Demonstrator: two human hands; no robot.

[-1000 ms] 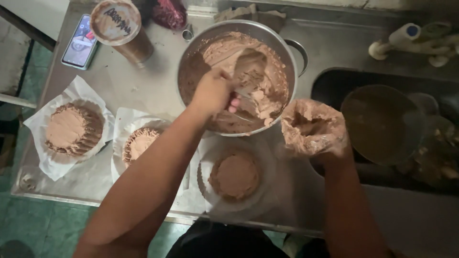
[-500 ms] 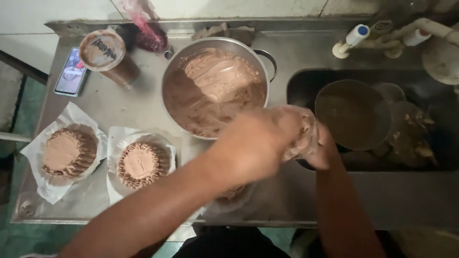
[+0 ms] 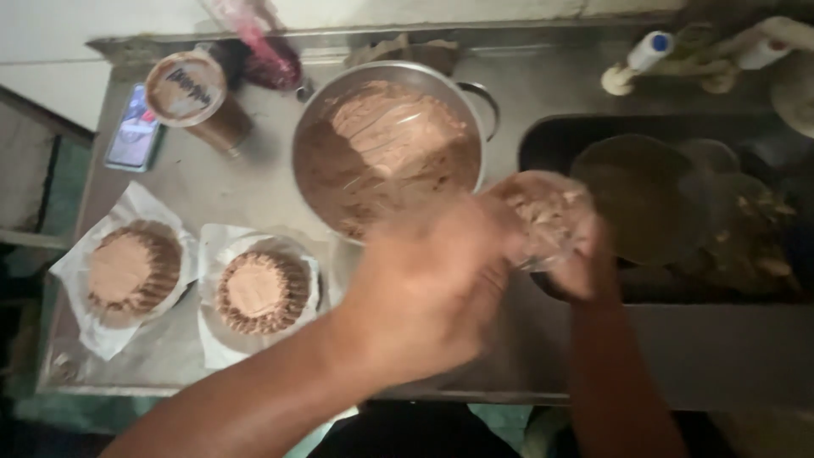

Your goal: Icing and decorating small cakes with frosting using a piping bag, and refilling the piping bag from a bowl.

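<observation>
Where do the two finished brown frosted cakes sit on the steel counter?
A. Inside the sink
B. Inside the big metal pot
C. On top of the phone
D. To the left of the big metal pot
D: both frosted cakes rest on white paper on the counter, left of the metal pot.

A dull steel worktop (image 3: 280, 191) carried everything. At its left edge lay a phone (image 3: 134, 130) with a lit screen, and just beside it stood a brown tub with a round printed lid (image 3: 188, 92). Behind the tub lay a crumpled dark red wrapper (image 3: 270, 59). Near the front edge sat two round brown ridged cakes on white paper, the left cake (image 3: 134, 267) just beside the right cake (image 3: 261, 290), their papers touching. To the right a dark sink (image 3: 551, 140) held a round brownish lid (image 3: 640, 195) and blurred dishes. Behind the sink stood a pale tap with a blue cap (image 3: 649, 53).
</observation>
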